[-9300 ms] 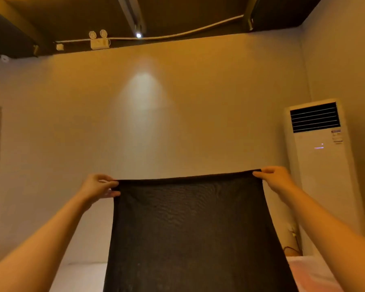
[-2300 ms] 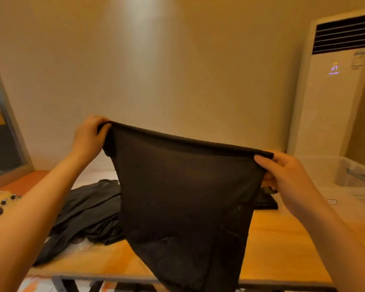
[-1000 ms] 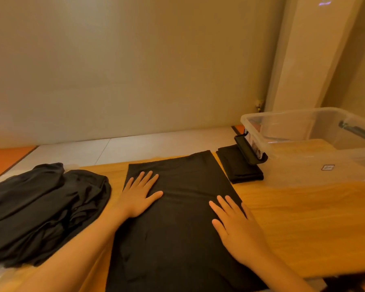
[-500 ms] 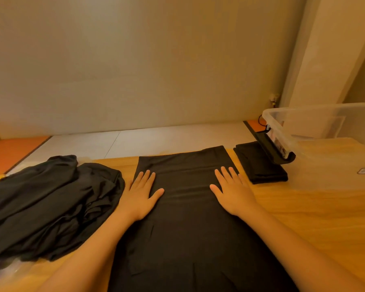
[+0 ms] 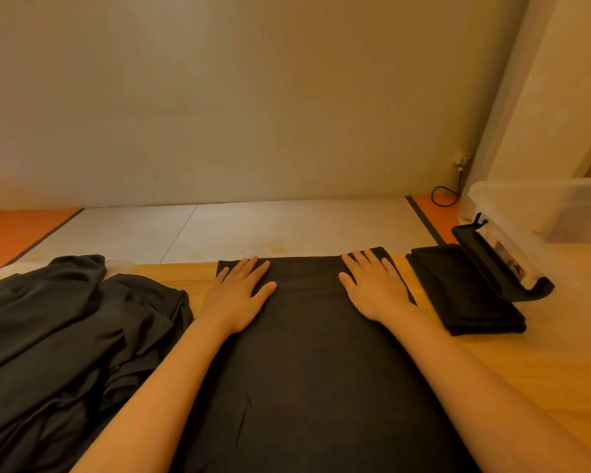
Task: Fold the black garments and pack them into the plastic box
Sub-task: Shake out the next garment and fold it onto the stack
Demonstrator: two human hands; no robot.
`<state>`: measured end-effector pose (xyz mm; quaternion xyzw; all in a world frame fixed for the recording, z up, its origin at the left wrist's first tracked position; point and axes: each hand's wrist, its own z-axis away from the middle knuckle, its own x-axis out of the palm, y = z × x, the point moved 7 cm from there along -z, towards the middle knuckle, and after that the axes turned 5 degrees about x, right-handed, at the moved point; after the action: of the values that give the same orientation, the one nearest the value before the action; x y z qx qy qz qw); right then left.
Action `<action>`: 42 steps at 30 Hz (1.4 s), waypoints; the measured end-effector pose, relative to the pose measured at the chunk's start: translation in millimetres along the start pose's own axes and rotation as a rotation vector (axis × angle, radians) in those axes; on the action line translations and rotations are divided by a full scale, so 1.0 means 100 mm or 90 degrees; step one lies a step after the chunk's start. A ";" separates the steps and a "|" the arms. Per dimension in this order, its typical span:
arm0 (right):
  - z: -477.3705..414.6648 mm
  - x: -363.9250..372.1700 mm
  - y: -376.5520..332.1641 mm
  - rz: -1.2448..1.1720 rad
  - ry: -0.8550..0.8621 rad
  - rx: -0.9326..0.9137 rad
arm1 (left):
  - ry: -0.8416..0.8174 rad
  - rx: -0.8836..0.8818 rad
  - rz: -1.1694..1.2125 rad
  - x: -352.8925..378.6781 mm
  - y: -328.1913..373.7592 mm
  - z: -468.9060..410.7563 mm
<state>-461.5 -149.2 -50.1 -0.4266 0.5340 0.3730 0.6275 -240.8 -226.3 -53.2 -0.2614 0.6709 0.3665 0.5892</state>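
Black garments lie here in three states. One flat garment [image 5: 307, 353] is spread on the worktop [image 5: 543, 370] directly in front of the person. Its far edge is close to the far edge of the worktop, and its near part runs out of view at the bottom. Both hands rest palm down on its far end with straight, spread fingers and grip nothing: the left hand [image 5: 234, 298] near the left corner, the right hand [image 5: 376, 290] near the right corner. I judge that they are smoothing the cloth before a fold. Whether this piece is already doubled once, I cannot tell.

Just beside it on the right lies a folded garment [image 5: 464, 295], a small neat packet on the worktop. It lies against the black latch [image 5: 502, 264] of the plastic box [image 5: 543, 213]. The box is transparent and stands at the right edge, only partly in view. In the part that shows I see no garment, so this packet seems finished but not yet packed.

On the left a crumpled pile [image 5: 65, 336] of dark garments waits on the worktop, just beside the flat one. How many pieces it holds I cannot tell.

In my judgement the task is in its early part: one piece is folded, one is in hand, and the pile and all the packing are left to do.
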 end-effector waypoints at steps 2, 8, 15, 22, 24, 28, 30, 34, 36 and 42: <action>0.01 0.01 0.08 0.004 0.030 0.057 | 0.016 -0.032 0.006 -0.01 -0.07 0.01; -0.05 0.03 0.18 0.031 0.039 0.139 | -0.007 -0.051 -0.031 0.04 -0.13 -0.08; 0.02 -0.01 0.23 0.027 0.033 0.159 | 0.078 -0.002 0.101 -0.07 -0.10 -0.02; 0.41 -1.27 -0.01 -0.187 0.168 0.004 | 0.384 -0.008 0.423 -1.31 -0.15 0.52; 0.71 -1.60 -0.12 -0.274 0.220 -0.064 | 0.395 0.047 0.402 -1.65 0.02 0.78; 1.12 -1.23 -0.45 -0.187 0.118 -0.127 | 0.144 0.064 0.327 -1.31 0.49 1.06; 1.25 -0.81 -0.56 -0.116 0.035 -0.121 | 0.086 0.066 0.275 -0.99 0.67 1.18; 1.60 -0.14 -0.60 -0.043 -0.039 -0.118 | -0.012 0.077 0.079 -0.31 0.93 1.51; 1.77 0.07 -0.53 -0.005 -0.065 -0.121 | -0.067 0.071 0.027 -0.06 0.98 1.73; 1.96 0.09 0.07 0.028 -0.051 -0.079 | -0.047 0.062 -0.011 0.01 0.61 2.01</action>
<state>-397.8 37.0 -46.8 -0.4374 0.4940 0.4358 0.6122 -168.2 -29.6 -50.7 -0.2244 0.6635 0.3378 0.6287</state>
